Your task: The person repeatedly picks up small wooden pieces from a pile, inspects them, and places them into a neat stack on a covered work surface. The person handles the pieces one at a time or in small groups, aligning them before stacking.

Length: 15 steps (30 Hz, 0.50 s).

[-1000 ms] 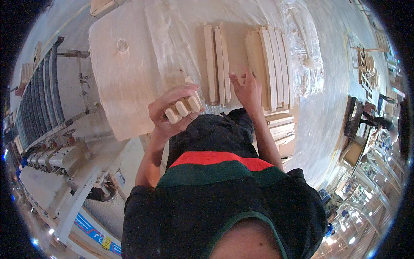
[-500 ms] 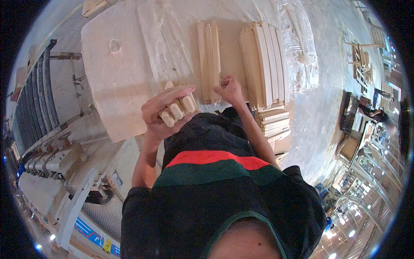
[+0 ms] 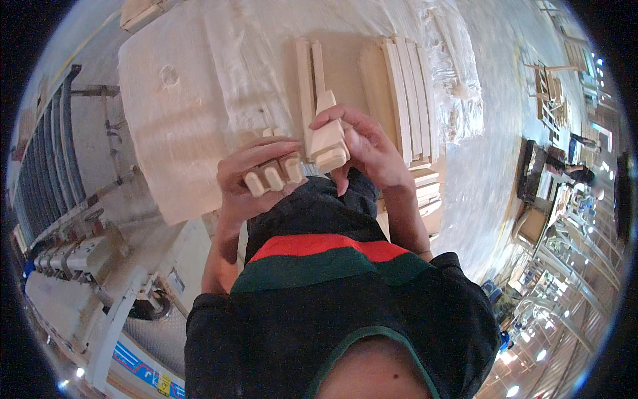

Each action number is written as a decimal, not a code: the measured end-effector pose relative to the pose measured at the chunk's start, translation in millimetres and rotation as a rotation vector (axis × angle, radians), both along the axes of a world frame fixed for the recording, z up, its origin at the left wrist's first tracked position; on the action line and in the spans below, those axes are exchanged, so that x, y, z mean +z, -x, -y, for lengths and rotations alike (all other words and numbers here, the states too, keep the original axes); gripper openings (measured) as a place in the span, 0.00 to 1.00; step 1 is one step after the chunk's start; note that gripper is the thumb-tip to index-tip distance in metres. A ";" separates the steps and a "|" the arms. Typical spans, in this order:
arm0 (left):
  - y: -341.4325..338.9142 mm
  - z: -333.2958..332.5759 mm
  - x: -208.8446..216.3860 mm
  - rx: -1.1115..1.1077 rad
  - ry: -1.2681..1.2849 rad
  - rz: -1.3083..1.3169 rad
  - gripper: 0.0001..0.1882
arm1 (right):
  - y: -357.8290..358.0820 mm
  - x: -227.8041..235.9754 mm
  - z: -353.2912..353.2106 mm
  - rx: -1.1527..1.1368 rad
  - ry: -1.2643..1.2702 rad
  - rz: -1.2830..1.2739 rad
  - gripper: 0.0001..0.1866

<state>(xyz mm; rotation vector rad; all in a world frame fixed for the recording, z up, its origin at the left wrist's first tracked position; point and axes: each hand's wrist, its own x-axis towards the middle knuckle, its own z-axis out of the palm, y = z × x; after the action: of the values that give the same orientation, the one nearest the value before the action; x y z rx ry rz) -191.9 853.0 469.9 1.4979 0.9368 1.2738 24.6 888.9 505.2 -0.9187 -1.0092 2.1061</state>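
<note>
Right hand [image 3: 373, 151]: closed round a wooden strip [image 3: 327, 138], just one by the look!
Left hand [image 3: 240, 174]: gripping three strip ends [image 3: 273, 177] side by side.
Wood: probably light, stiff, hardly fragile; bundle might slide.
Best hold: across flat faces.
Beyond: two strips [image 3: 304, 80] on the pale surface [image 3: 179, 133].

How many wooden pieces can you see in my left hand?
3: the left piece, the middle piece and the right piece, ends showing side by side in your left hand. Its grip may hide more.
</note>
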 end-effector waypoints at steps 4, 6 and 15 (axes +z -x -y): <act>-0.6 1.8 -5.6 0.006 -0.017 0.044 0.23 | 8.8 3.2 -2.1 0.143 -0.054 -0.074 0.41; 1.9 4.1 -5.2 0.012 -0.013 0.056 0.23 | 9.5 -0.7 -2.1 0.149 -0.067 -0.062 0.42; 13.7 6.6 -9.9 0.121 -0.162 0.002 0.25 | 31.8 -44.0 -28.3 0.367 -0.278 0.093 0.38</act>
<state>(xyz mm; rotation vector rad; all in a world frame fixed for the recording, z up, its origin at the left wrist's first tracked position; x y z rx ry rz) -205.6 846.4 460.0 1.5831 0.9533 1.4676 -7.2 917.2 461.2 -0.7404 -1.5739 2.1485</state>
